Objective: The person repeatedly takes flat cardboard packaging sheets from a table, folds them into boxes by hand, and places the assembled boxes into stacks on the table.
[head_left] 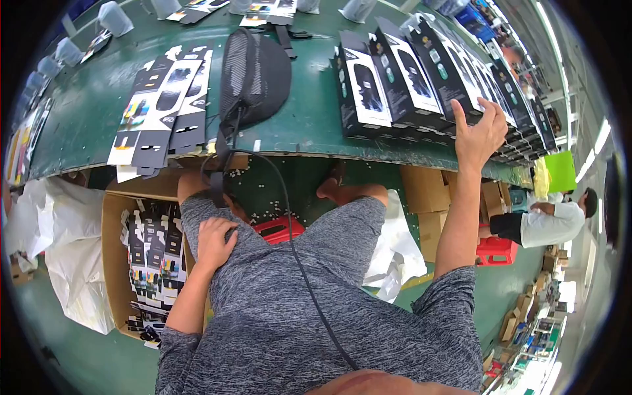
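Standing on green floor (503, 287) under strip lights (602, 136): long green counter (309, 122), hard-looking top, near edge scuffed. Printed black-and-white cartons (415, 82) in a row on its right side. Likely light, stiff card, slick faces, corners that dent; can't tell if filled. Best hold: opposite side walls, pinched evenly. Right grip (482, 133) spread over row's near end, contact unclear; left grip (215, 242) loosely spread, rests on thigh (253, 245).
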Action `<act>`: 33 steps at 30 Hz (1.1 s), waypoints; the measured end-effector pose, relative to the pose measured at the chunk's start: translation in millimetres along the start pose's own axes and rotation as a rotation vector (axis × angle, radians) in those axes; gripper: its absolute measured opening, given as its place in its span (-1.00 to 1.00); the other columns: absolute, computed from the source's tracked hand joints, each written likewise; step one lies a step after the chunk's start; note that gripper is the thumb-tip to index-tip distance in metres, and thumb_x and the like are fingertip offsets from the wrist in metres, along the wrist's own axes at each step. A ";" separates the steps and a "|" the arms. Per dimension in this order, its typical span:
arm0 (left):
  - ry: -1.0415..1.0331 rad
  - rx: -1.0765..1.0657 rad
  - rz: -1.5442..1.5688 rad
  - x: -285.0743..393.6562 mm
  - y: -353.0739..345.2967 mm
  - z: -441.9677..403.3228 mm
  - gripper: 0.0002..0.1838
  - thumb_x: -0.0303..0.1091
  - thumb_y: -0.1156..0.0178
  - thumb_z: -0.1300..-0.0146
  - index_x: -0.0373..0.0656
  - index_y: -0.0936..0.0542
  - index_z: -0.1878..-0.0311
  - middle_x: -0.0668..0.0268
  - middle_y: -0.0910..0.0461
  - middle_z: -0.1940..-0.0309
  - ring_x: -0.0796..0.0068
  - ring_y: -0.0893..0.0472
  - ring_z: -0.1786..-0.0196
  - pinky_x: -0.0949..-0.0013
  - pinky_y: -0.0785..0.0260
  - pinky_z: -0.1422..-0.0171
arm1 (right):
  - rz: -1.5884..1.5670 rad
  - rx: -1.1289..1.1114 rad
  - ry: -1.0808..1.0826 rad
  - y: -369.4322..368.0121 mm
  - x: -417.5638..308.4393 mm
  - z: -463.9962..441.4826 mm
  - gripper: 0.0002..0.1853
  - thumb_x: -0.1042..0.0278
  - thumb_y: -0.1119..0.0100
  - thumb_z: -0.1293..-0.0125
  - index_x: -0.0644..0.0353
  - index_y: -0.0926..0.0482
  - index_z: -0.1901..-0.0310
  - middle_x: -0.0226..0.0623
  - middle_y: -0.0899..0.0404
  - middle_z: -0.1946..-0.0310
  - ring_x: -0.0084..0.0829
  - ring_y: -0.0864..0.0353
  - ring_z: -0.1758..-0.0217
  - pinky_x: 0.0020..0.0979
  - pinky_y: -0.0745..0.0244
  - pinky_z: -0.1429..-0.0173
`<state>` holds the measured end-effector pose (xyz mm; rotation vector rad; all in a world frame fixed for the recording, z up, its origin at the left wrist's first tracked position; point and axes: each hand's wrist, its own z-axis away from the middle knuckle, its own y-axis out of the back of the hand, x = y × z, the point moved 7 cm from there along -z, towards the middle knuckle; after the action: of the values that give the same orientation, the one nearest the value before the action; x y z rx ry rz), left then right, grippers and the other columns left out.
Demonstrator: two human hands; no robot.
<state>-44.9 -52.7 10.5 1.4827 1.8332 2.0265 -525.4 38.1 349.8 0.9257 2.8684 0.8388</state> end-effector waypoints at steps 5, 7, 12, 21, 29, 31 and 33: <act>0.010 0.005 0.053 -1.9 10.8 1.7 -0.80 -0.36 -0.35 -0.18 -0.13 -0.72 0.13 0.25 -0.69 0.17 0.15 -0.59 -0.05 0.10 -0.30 -0.24 | -0.720 -0.058 -0.031 3.8 -47.4 108.9 -0.84 0.50 -0.32 -0.24 0.24 -0.53 0.19 -0.16 -0.55 0.20 -0.22 -0.50 0.13 -0.27 -0.43 0.02; 0.023 0.007 0.058 0.4 9.2 2.6 -0.80 -0.34 -0.36 -0.18 -0.13 -0.72 0.12 0.25 -0.70 0.15 0.15 -0.59 -0.07 0.11 -0.30 -0.26 | -0.771 -0.635 -0.293 -50.0 -69.9 224.0 -0.80 0.40 -0.36 -0.20 0.20 -0.59 0.17 -0.16 -0.59 0.24 -0.15 -0.57 0.10 -0.18 -0.47 -0.02; 0.001 0.118 0.166 -1.0 25.9 19.4 -0.73 -0.37 -0.40 -0.16 -0.14 -0.71 0.05 0.23 -0.70 0.21 0.23 -0.65 0.08 0.22 -0.42 -0.09 | -0.639 -0.760 -0.119 -38.7 -74.2 363.5 -0.78 0.34 -0.39 -0.21 0.18 -0.65 0.13 -0.16 -0.68 0.14 -0.09 -0.64 -0.02 -0.11 -0.43 -0.17; -0.333 0.378 0.141 108.8 256.1 -170.1 -0.82 -0.60 -0.27 -0.25 -0.28 -0.66 0.08 0.18 -0.70 0.31 0.33 -0.70 0.28 0.29 -0.51 0.13 | -1.148 -0.486 0.321 -15.9 -197.0 127.2 -0.85 0.40 -0.47 -0.13 0.13 -0.66 0.31 -0.32 -0.60 0.47 -0.28 -0.64 0.47 -0.31 -0.53 0.39; 0.134 -0.066 0.034 12.9 136.7 -555.6 -0.31 0.14 -0.31 -0.31 -0.32 -0.64 -0.22 -0.06 -0.72 -0.07 0.04 -0.71 -0.14 0.15 -0.48 -0.29 | -1.191 -0.548 0.311 -63.0 -208.8 116.0 -0.85 0.39 -0.49 -0.06 0.06 -0.71 0.32 -0.43 -0.50 0.56 -0.39 -0.59 0.53 -0.34 -0.50 0.47; 0.424 -0.087 -0.243 -19.3 106.9 -592.1 -0.20 0.32 -0.33 -0.22 -0.23 -0.65 -0.23 -0.06 -0.71 -0.10 -0.02 -0.69 -0.18 0.13 -0.47 -0.30 | -1.202 -0.569 0.276 -68.1 -205.9 119.4 -0.83 0.37 -0.50 -0.07 0.04 -0.71 0.28 -0.45 -0.47 0.55 -0.44 -0.57 0.53 -0.36 -0.48 0.48; 0.509 0.020 -0.358 -17.9 94.2 -597.2 -0.13 0.39 -0.35 -0.16 -0.27 -0.65 -0.21 -0.06 -0.71 -0.10 -0.04 -0.69 -0.18 0.10 -0.48 -0.29 | -1.182 -0.592 0.262 -69.7 -204.7 117.0 -0.87 0.36 -0.41 -0.15 0.04 -0.70 0.25 -0.48 -0.43 0.53 -0.48 -0.56 0.49 -0.41 -0.51 0.46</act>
<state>-366.8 -541.4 163.0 0.5954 2.0901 2.3293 -374.2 -64.1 185.0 -0.8901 2.3516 1.4399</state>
